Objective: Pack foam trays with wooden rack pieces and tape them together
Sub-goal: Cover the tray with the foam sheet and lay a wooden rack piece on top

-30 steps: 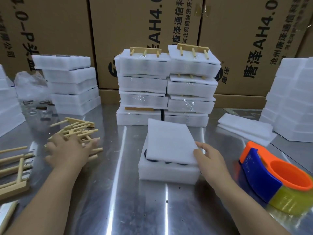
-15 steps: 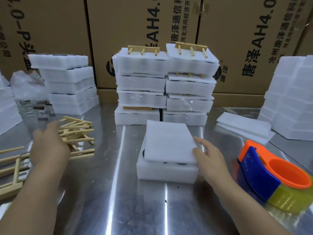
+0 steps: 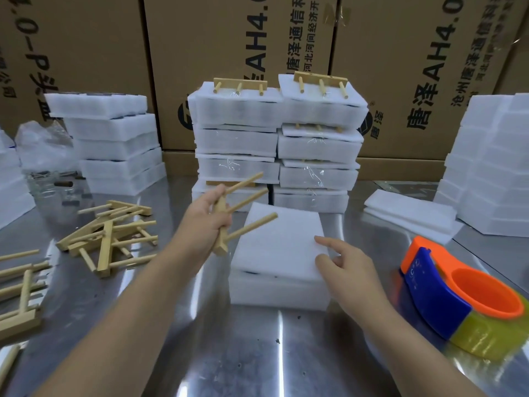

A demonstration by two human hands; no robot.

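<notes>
Head view: my left hand [image 3: 207, 222] grips a three-peg wooden rack piece [image 3: 252, 227] by its bar, holding it above the counter [image 3: 229, 353] at ten o'clock of the foam tray [image 3: 274, 290]. My right hand [image 3: 347, 267] is unclenched, fingertips resting on the three o'clock edge of the foam sheet [image 3: 277, 247]. The risk I see: the sheet sits skewed on the tray, so landing the piece could slide it further, or the pegs could snag the foam.

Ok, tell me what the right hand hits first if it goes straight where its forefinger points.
The right hand points up-left over the foam sheet, seemingly touching it. Beyond that, probably the lowest peg of the wooden rack piece held by the left hand, though depth is unclear.
</notes>
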